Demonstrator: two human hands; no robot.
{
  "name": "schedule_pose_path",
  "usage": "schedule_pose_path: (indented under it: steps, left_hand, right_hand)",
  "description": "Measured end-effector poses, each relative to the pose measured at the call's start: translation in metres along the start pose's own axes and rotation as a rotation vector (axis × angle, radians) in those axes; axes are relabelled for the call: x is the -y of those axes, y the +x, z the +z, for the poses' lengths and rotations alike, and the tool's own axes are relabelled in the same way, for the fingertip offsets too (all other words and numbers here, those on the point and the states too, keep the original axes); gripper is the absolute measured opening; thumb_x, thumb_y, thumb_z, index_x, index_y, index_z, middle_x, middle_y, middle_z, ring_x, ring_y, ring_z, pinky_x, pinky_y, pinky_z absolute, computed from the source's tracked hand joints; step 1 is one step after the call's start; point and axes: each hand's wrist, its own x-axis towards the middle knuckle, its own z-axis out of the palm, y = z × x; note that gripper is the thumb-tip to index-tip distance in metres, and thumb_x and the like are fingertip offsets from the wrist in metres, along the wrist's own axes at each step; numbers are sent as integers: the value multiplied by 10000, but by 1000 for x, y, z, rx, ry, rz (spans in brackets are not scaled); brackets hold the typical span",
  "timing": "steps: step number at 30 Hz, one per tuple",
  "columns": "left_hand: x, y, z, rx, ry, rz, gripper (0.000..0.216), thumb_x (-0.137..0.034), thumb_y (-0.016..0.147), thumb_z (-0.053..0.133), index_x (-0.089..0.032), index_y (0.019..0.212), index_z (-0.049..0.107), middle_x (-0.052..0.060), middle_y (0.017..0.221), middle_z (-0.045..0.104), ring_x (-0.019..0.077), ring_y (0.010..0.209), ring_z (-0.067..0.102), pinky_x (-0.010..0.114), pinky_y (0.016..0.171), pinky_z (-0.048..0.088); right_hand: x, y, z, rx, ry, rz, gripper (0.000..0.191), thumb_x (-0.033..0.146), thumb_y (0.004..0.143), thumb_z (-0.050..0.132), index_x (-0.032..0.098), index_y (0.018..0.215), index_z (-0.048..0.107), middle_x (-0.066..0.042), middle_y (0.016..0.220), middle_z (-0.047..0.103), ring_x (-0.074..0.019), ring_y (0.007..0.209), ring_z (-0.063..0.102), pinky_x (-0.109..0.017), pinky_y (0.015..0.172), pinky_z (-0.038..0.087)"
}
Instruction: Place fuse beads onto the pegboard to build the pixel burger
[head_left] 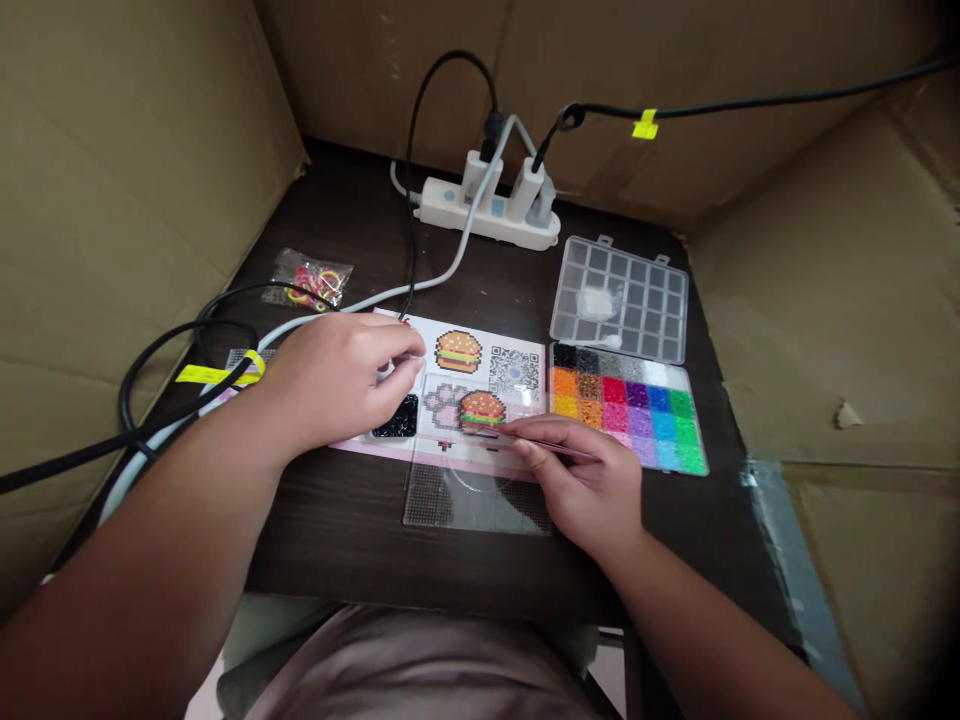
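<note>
My right hand [589,475] is closed around slim pinkish tweezers [551,443], their tip at the lower right of a burger made of small beads [482,408]. The bead burger sits on a clear pegboard [480,510], which partly overlaps a printed pattern sheet [531,352]. My left hand [349,375] hovers over the sheet's left part with thumb and fingertips brought together. What they pinch, if anything, is too small to tell. Just below those fingertips lies a small tray of black beads [395,418], partly covered by the hand.
A compartment box of coloured beads [630,410] stands at the right, its clear lid [621,300] folded back. A power strip [487,215] with cables lies behind. At left are a bag of coloured rings [311,283] and looped black cables [124,385]. Cardboard walls surround the table.
</note>
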Motion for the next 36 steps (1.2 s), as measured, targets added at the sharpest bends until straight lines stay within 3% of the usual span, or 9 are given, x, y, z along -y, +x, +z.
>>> schedule_pose_path:
  steps: [5, 10, 15, 22, 32, 36]
  left_hand:
    - [0, -1, 0, -13, -11, 4, 324, -324, 891, 434, -199, 907, 731, 56, 899, 728, 192, 788, 671, 305, 730, 511]
    - [2, 0, 0, -47, -19, 45, 325, -351, 900, 437, -202, 890, 726, 42, 847, 727, 173, 720, 657, 275, 642, 489]
    - [2, 0, -2, -87, -23, 103, 291, -328, 913, 454, -199, 895, 714, 46, 934, 744, 194, 801, 690, 316, 715, 528]
    - [3, 1, -2, -89, 17, 144, 240, -287, 912, 492, -167, 914, 700, 57, 930, 745, 177, 778, 695, 307, 694, 549]
    - [10, -1, 3, -86, 11, 60, 202, -308, 882, 531, -223, 914, 712, 11, 944, 743, 156, 758, 678, 287, 710, 563]
    - [17, -3, 10, -179, 12, 145, 195, -327, 885, 549, -226, 903, 715, 3, 910, 740, 139, 725, 675, 261, 687, 550]
  right_hand:
    - [2, -2, -7, -56, -20, -12, 72, 212, 820, 680, 231, 820, 750, -36, 849, 776, -203, 817, 739, -349, 759, 614]
    - [-5, -4, -34, -332, -91, 90, 63, 272, 781, 731, 223, 815, 750, -46, 849, 776, -220, 780, 747, -353, 714, 631]
    - [-14, -4, -60, -496, -168, 183, 94, 295, 757, 750, 208, 793, 751, -44, 784, 770, -216, 703, 744, -334, 650, 637]
    - [-17, -5, -65, -406, -189, 235, 94, 290, 750, 749, 200, 776, 754, -44, 755, 763, -193, 652, 726, -290, 585, 621]
    - [-20, -2, -65, -373, -135, 299, 99, 293, 745, 740, 195, 744, 754, -40, 723, 750, -187, 651, 710, -314, 641, 613]
    - [-20, -2, -65, -377, -148, 302, 88, 282, 748, 732, 197, 744, 755, -34, 716, 746, -180, 641, 701, -304, 627, 601]
